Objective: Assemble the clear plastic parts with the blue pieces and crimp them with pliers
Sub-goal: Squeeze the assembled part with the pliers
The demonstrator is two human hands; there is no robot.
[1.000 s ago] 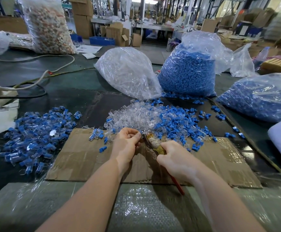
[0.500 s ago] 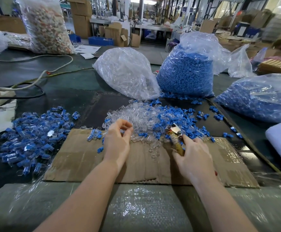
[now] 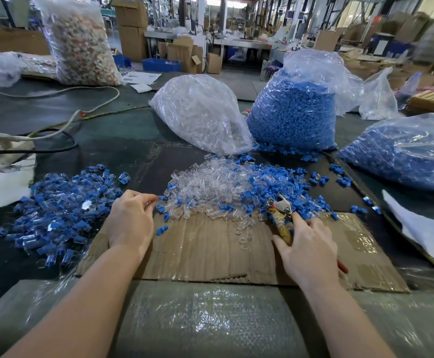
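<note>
A mixed heap of clear plastic parts and loose blue pieces lies at the far edge of a cardboard sheet. My right hand grips the pliers by their tape-wrapped handle. The jaws point into the blue pieces, and a red handle tip sticks out behind the palm. My left hand sits at the sheet's left edge. Its fingertips are pinched together on a small blue-and-clear piece. A pile of assembled blue-and-clear pieces lies to its left.
Behind the heap stand a bag of clear parts and a bag of blue pieces; another blue bag lies at right. Cables run at far left. Bubble wrap covers the near edge.
My hands have drawn apart from the middle of the cardboard. The left hand moved left toward the assembled pile, and the right hand carried the pliers right, to the blue pieces.
</note>
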